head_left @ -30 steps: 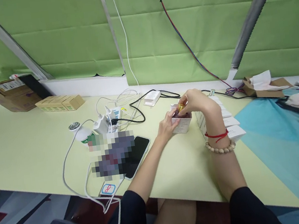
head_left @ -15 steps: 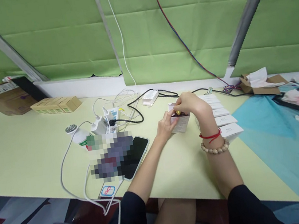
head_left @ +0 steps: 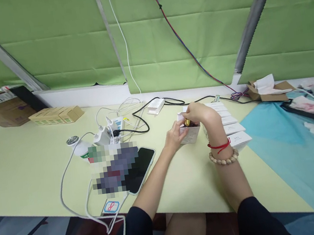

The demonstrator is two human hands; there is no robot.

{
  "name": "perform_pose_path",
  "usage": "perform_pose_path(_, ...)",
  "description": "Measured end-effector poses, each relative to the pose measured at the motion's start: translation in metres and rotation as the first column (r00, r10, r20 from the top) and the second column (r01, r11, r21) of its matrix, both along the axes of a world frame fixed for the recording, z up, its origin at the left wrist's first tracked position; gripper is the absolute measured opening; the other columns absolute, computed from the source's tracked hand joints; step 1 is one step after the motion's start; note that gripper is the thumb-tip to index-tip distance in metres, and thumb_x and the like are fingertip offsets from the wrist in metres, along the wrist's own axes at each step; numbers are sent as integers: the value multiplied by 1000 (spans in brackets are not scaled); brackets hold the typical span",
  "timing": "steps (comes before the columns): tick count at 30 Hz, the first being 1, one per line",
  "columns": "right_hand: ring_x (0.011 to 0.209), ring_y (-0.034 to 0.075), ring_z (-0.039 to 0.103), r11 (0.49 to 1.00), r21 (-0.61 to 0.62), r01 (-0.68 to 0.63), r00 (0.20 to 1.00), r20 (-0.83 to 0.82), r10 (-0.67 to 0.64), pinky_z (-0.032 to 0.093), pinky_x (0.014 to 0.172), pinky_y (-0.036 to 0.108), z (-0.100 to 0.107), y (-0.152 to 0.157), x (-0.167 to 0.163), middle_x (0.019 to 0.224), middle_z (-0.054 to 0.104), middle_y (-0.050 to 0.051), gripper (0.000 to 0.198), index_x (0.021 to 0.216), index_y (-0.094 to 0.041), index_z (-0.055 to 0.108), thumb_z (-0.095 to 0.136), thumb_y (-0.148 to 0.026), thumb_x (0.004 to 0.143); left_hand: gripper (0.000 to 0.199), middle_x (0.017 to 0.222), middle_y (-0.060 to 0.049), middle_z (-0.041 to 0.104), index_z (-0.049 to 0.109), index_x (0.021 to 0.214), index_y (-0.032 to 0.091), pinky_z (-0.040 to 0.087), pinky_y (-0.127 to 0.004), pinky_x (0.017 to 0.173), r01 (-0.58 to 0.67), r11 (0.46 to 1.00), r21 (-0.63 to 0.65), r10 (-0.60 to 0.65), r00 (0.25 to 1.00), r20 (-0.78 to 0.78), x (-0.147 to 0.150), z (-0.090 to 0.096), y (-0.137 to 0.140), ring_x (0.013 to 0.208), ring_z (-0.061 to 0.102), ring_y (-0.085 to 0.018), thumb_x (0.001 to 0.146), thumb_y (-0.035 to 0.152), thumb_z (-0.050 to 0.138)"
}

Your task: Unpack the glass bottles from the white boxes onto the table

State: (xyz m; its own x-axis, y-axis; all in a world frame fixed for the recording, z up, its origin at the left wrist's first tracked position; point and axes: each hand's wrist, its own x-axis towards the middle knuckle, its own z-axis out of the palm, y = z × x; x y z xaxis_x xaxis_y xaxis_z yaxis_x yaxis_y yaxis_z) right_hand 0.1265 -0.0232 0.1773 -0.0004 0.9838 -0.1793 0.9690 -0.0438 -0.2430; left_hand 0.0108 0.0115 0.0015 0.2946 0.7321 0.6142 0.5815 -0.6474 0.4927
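Just right of the middle of the frame, the left hand (head_left: 173,136) holds a small printed box (head_left: 190,135) on the pale table (head_left: 182,179), its thumb on the near side and its fingers by the left side. The right hand (head_left: 202,112) bends over the open top, with its fingers at a shiny gold thing (head_left: 187,122) in the mouth of the box. I cannot tell if they pinch it or only touch it. Something dark sits around the gold thing. The step in hand looks like placing or sorting what is in the box; the next move seems to call for a still box and gentle fingertips. To the right is a row of white boxes (head_left: 238,137), and I can't see inside them. A white bottle (head_left: 79,146) with a silver lid leans left of the middle. Farther back, a little white box (head_left: 156,105) lies near the black cord (head_left: 146,119). White paper (head_left: 265,84) pokes out of a brown carton (head_left: 274,97) at the right. Tan boxes (head_left: 55,116) sit in a row at the left, near a big brown box (head_left: 4,112).
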Motion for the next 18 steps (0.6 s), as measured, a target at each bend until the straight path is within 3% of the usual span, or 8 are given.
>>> perform_pose_path(9, 68, 15, 67, 996, -92, 3, 989, -146, -16, 48, 62, 20, -3, 4, 3, 78, 73, 12, 20, 84, -9, 71, 56, -23, 86, 36, 106, -4, 63, 47, 117, 21, 50, -24, 71, -13, 1000, 2, 13, 1000, -21, 0, -1, 0, 91, 64, -15, 89, 43, 46)
perform_pose_path(18, 71, 16, 69, 989, -146, 40, 989, -135, -60, 50, 62, 20, -6, 9, 6, 80, 73, 11, 17, 87, -11, 71, 63, -24, 79, 36, 106, -4, 63, 49, 118, 21, 50, -23, 70, 10, 1000, 14, -10, 1000, -12, -2, 1, -1, 92, 63, -14, 89, 42, 45)
